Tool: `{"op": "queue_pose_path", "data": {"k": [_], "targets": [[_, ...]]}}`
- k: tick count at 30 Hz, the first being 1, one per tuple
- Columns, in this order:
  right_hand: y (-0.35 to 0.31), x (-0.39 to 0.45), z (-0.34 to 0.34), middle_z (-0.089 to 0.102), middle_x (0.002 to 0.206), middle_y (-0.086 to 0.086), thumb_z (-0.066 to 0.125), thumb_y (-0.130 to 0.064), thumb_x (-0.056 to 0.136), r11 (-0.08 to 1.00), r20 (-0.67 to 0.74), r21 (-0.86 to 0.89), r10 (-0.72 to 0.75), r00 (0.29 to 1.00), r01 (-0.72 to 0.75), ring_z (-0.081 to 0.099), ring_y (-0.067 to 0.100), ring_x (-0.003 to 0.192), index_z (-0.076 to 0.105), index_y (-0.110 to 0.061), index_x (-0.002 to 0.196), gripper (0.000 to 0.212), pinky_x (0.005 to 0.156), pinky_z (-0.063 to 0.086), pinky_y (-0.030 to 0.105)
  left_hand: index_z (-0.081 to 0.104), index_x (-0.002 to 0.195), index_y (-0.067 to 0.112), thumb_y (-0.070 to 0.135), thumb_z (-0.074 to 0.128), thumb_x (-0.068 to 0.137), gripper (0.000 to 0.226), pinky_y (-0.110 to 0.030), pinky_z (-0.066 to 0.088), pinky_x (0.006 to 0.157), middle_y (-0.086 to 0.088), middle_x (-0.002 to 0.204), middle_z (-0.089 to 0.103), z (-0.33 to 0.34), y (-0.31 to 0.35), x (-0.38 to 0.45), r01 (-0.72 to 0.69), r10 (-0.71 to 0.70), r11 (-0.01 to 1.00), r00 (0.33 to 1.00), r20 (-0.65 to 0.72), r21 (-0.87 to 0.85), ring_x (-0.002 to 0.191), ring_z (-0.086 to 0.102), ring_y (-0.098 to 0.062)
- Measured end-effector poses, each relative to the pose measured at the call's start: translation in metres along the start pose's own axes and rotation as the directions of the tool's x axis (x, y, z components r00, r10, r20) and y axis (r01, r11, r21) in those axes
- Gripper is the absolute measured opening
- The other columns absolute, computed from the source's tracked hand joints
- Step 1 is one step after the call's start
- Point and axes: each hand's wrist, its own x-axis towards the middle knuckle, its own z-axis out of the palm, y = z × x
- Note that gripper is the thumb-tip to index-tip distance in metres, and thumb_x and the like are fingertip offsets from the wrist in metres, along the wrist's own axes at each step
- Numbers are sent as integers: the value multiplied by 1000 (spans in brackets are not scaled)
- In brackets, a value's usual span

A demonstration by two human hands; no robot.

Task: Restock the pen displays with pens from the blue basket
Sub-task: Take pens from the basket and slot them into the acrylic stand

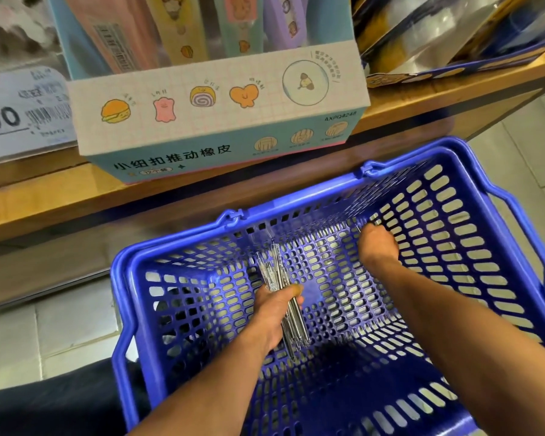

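Forearms both reach down into the blue basket (472, 247). Left hand (276, 313) grips a bundle of clear pens (274, 272) mid-length, fingers curled round it; long axis runs toward the basket's far wall, tilted slightly left. Right hand (376, 243) sits at the far-right floor corner, fingers curled on a thin item, unclear what.

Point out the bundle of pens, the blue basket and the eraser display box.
bundle of pens (272, 272), head view, on the clear barrels above the left hand.
blue basket (312, 199), head view, on the far rim.
eraser display box (221, 99), head view, on its front panel.
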Motion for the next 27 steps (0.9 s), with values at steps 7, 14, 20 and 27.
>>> {"op": "queue_pose_path", "data": {"k": [7,14,20,27], "targets": [[10,-22,13,64,107,15,52,2,92,985,70,-143,-89,994,98,65,25,90,42,2,128,37,67,49,30,41,136,2,14,82,74,75,-59,40,110,-19,113,68,0,10,-13,-24,24,998,1000,8,62,119,60,-36],[8,-61,-3,62,107,14,49,-14,98,991,152,84,-116,982,104,63,25,94,53,-1,111,19,84,53,35,35,145,0,16,77,82,77,-57,39,111,-15,94,73,-12,17,-38,-37,26,980,998,59,198,130,54,-38],[6,-115,-51,47,72,5,36,-13,104,799,208,596,-249,946,79,46,14,62,42,-11,75,30,55,42,24,32,144,4,21,79,82,80,-55,42,109,-24,142,51,-17,35,-86,-93,56,954,989,137,284,131,52,-38],[11,-234,-152,49,65,2,40,-8,103,563,183,826,-264,947,-2,41,15,55,44,-11,80,24,48,33,25,57,118,-3,11,76,85,40,-46,58,86,-20,99,69,-30,86,-217,-149,102,918,984,143,367,82,71,-27]]}}
